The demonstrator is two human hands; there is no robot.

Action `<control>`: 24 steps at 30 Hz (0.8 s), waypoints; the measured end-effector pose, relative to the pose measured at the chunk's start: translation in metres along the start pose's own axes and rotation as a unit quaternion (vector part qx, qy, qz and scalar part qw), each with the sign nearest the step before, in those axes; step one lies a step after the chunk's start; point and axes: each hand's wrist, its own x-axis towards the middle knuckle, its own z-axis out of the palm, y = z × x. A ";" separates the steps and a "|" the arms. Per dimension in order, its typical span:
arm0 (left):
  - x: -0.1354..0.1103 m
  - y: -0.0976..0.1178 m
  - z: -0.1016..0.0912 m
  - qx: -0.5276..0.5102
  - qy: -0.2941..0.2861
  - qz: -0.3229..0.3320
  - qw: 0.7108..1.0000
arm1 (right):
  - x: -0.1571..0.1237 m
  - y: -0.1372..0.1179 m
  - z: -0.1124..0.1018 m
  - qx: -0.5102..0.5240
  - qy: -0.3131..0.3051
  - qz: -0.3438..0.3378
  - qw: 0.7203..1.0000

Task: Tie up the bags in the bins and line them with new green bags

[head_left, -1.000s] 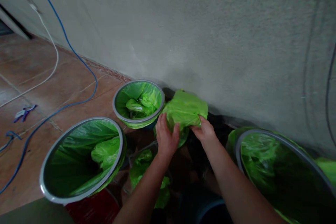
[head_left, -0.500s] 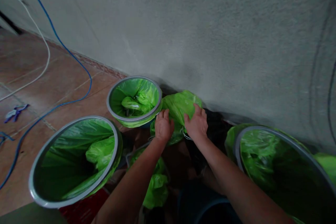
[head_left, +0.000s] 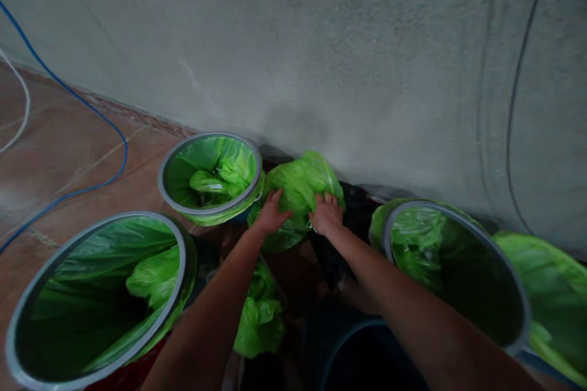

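A crumpled light-green plastic bag (head_left: 300, 186) bulges against the base of the wall, between two lined bins. At its left side is my left hand (head_left: 271, 215), thumb and fingers apart. My right hand (head_left: 327, 214) lies on its front right, fingers spread over the plastic. Neither hand visibly grips the bag. To the left of my left hand stands a small bin with a grey rim (head_left: 160, 174) and a green liner. Another green bag (head_left: 260, 324) lies low between my arms. What is under the bag is hidden.
Large grey-rimmed, green-lined bins stand at the left (head_left: 13, 348) and right (head_left: 523, 299). More green plastic (head_left: 545, 281) lies far right. A dark blue bucket (head_left: 328, 360) is below me. A blue cable (head_left: 68, 194) crosses the tiled floor. The grey wall (head_left: 321, 43) rises behind.
The view has swung right, so the bins and cable sit further left. Both hands remain at the bag, whose top looks more bunched. More of the green plastic at the far right shows.
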 end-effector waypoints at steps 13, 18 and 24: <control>-0.250 -0.019 -0.024 -0.102 0.179 -0.217 0.954 | -0.156 -0.081 0.003 -0.017 -0.296 -0.271 0.916; -0.275 -0.023 -0.010 -0.017 0.100 -0.165 0.981 | -0.179 -0.091 0.028 -0.039 -0.281 -0.225 0.932; -0.252 -0.023 0.000 0.115 -0.047 -0.192 0.973 | -0.173 -0.073 0.004 0.103 -0.123 -0.162 0.974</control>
